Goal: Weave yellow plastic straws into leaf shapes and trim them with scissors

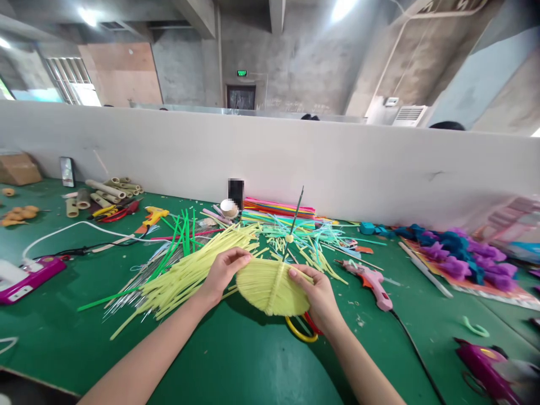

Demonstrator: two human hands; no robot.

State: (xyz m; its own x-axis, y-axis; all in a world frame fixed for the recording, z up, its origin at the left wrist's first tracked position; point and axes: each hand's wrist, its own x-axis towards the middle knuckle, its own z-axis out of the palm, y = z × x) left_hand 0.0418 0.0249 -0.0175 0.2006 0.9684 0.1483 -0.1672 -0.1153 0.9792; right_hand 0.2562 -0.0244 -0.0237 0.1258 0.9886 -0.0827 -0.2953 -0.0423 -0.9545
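Both of my hands hold up a pale yellow leaf made of fuzzy pipe cleaners laid side by side, with a raised rib down it. My left hand pinches its upper left edge. My right hand grips the right side, thumb on the front. Above the leaf rises a thin dark green stem with a small yellow bead-like ball; whether it joins the leaf I cannot tell. Scissors with yellow and red handles lie partly hidden below. Loose yellow pipe cleaners spread beside my left hand.
A pink glue gun lies at right with its cord, near purple and blue fuzzy pieces. At left are a yellow glue gun, bamboo tubes and a purple power strip. A white partition stands behind.
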